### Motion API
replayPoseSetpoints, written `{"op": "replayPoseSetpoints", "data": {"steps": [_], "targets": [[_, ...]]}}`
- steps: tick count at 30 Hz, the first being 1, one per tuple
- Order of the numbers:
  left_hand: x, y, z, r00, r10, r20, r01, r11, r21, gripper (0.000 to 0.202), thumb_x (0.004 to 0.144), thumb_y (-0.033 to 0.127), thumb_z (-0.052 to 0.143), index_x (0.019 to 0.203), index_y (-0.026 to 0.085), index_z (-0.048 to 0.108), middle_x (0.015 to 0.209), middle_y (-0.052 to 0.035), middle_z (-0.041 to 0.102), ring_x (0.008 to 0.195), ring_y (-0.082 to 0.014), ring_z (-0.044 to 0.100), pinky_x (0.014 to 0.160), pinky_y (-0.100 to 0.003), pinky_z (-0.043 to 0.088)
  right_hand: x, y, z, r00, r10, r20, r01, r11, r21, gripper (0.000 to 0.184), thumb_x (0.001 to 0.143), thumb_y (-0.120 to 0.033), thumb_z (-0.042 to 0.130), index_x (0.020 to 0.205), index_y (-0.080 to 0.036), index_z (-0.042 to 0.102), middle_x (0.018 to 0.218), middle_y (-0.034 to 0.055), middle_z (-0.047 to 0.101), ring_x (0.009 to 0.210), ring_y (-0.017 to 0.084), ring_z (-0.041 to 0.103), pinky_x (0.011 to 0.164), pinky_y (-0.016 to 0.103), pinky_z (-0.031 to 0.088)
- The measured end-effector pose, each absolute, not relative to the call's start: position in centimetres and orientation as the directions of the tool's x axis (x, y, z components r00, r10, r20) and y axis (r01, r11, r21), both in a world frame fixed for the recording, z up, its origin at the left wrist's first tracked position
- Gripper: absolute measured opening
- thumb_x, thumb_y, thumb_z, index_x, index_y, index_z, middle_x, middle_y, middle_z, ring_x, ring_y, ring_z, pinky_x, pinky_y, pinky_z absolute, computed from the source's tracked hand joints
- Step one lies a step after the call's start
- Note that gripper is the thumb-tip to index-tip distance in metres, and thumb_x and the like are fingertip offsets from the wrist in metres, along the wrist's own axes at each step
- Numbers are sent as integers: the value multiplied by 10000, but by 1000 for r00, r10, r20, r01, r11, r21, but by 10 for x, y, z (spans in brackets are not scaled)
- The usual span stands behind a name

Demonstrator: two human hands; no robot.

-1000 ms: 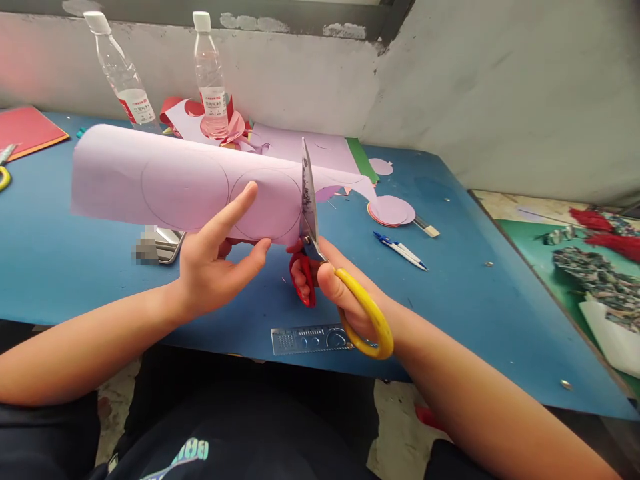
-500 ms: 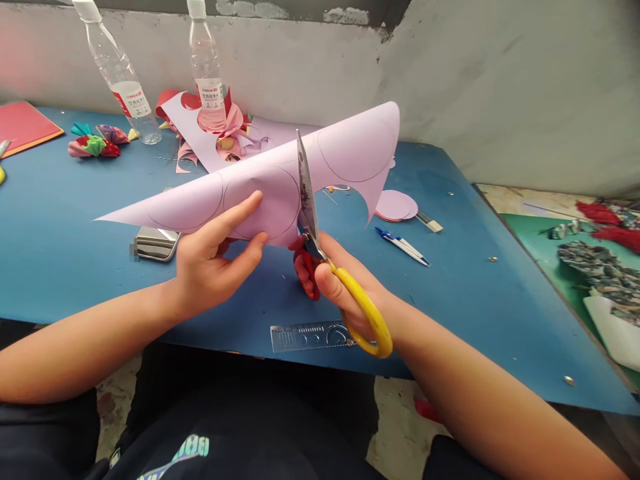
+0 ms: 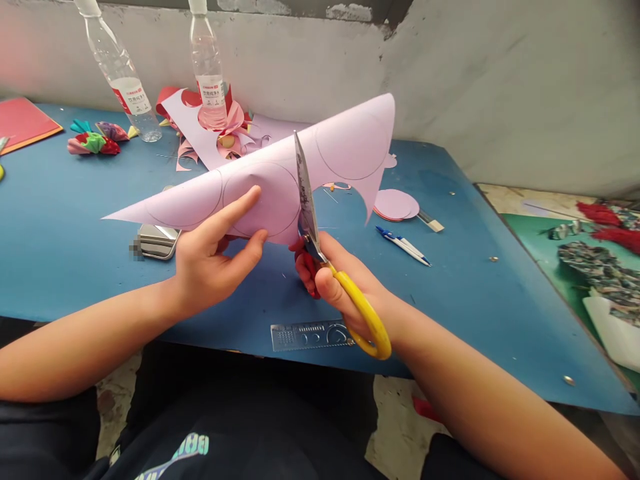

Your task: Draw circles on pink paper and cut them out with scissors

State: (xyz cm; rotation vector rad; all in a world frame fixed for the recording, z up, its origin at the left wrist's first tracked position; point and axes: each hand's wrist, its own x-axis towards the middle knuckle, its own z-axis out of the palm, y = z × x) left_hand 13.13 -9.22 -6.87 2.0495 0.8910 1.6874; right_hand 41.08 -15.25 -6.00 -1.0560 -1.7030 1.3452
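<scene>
A curled sheet of pink paper (image 3: pixel 265 183) with pencilled circles is held up above the table. My left hand (image 3: pixel 215 257) grips its lower edge, thumb and index finger on the front, the other fingers hidden behind. My right hand (image 3: pixel 350 287) is closed round the yellow handle of the scissors (image 3: pixel 309 200). One blade lies in front of the paper along the right side of the middle circle; the other blade is hidden behind the sheet. Right of the blade, the paper's lower edge has a curved cut-out.
A clear plastic ruler (image 3: pixel 310 335) lies near the table's front edge. Pens (image 3: pixel 403 245) and cut paper circles (image 3: pixel 397 204) lie to the right. Two water bottles (image 3: pixel 213 90), paper scraps (image 3: pixel 183 123) and coloured fabric pieces (image 3: pixel 97 141) stand or lie at the back. A shiny box (image 3: pixel 156 241) is left.
The right end of the paper has shifted slightly left, and its left tip has moved slightly right. Both hands keep their holds, with the scissors in nearly the same place.
</scene>
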Motion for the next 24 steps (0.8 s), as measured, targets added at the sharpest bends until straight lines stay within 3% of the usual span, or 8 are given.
{"op": "replayPoseSetpoints", "data": {"steps": [5, 12, 17, 24], "targets": [[131, -92, -69, 120, 669, 733, 189, -741, 645, 572, 1171, 544, 974, 1679, 290, 910, 1350, -88, 972, 905, -210, 882, 910, -332, 864, 410, -152, -61, -402, 913, 69, 184, 154, -971, 853, 1107, -1131, 626, 1441, -353, 731, 1006, 44, 679, 829, 282, 623, 715, 453, 504], [134, -93, -73, 150, 525, 838, 260, -838, 479, 536, 1241, 417, 884, 1753, 259, 849, 1393, -91, 989, 775, -129, 807, 808, -229, 806, 408, -149, -67, -396, 903, 167, 201, 263, -944, 850, 1148, -1101, 597, 1425, -307, 719, 954, 16, 689, 765, 239, 610, 674, 403, 503], [136, -95, -74, 139, 488, 862, 284, -853, 437, 577, 1244, 336, 858, 1812, 251, 806, 1512, -129, 976, 877, -144, 867, 869, -204, 802, 405, -150, -66, -391, 902, 181, 193, 273, -942, 836, 1135, -1118, 596, 1364, -320, 689, 938, 4, 682, 733, 226, 596, 648, 396, 494], [135, -92, -75, 119, 459, 880, 324, -856, 403, 556, 1226, 316, 850, 1780, 267, 831, 1326, -85, 990, 726, -98, 732, 725, -176, 714, 394, -154, -56, -353, 927, 124, 194, 202, -960, 937, 1052, -1203, 600, 1378, -329, 691, 937, 4, 685, 784, 245, 640, 641, 381, 508]]}}
